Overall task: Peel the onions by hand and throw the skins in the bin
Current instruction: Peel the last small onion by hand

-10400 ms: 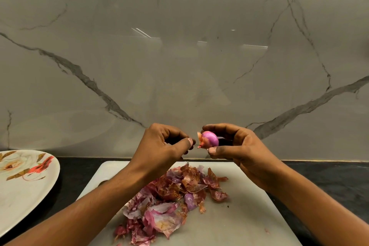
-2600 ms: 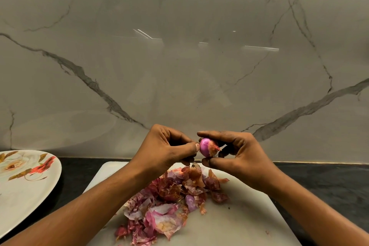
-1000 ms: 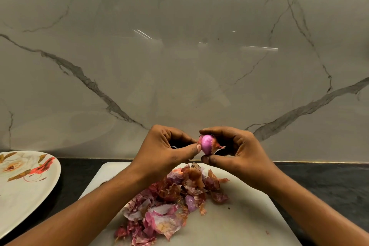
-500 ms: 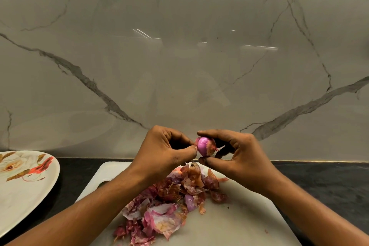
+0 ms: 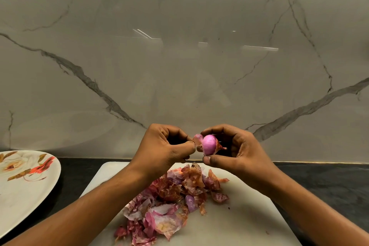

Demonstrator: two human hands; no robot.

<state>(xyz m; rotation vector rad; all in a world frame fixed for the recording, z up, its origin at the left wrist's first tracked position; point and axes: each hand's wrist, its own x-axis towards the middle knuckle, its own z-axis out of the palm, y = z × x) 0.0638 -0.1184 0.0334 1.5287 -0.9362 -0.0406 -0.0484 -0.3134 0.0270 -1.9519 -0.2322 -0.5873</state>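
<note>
A small pink-purple onion (image 5: 209,144) is held in the air above the white cutting board (image 5: 235,223). My right hand (image 5: 237,150) grips it between thumb and curled fingers. My left hand (image 5: 165,147) pinches a flap of skin (image 5: 197,140) that hangs off the onion's left side. A pile of reddish and purple onion skins (image 5: 169,203) lies on the board below both hands. No bin is in view.
A white plate with a floral print (image 5: 22,187) sits on the dark counter (image 5: 329,179) at the left. A glossy marble wall (image 5: 179,56) rises directly behind the board.
The onion has turned in my right hand, showing more bare pink flesh. My left hand has pulled a flap of skin away to the left.
</note>
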